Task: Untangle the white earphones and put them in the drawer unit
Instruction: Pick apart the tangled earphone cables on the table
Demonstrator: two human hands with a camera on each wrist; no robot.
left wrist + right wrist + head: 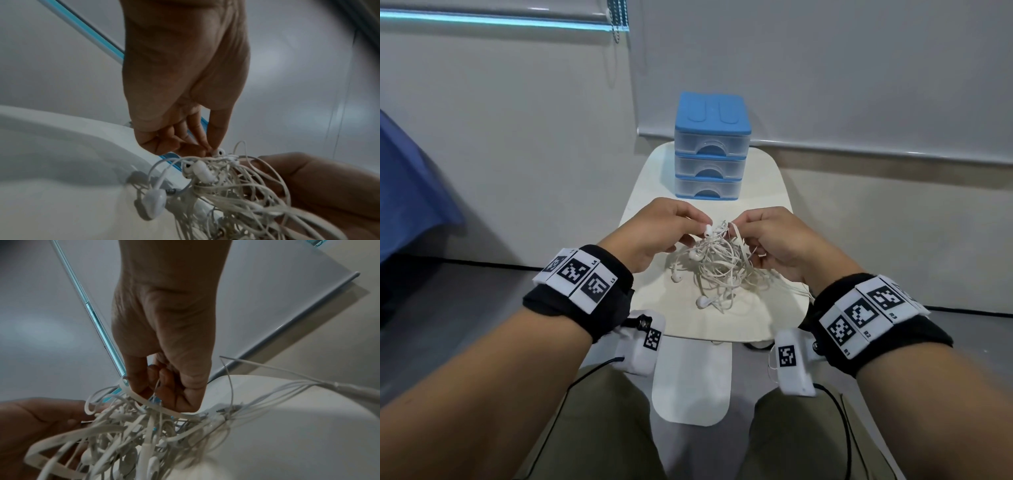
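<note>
The white earphones are one big knot hanging between both hands, just above the surface; the left hand has its grip pinched on an earbud at the top – the right hand is curled round cords on the other side. The drawer unit sits behind, all three drawers closed.

- The table stands in front of you, between your knees and the wall.
- The drawer unit sits on the table's far end, against the wall, its three drawers stacked one above the other.
- The earphones hang in a tangle over the table's near half, in front of the unit, their lowest loops on the tabletop.
- Your left hand is at the tangle's left side, your right hand at its right.
</note>
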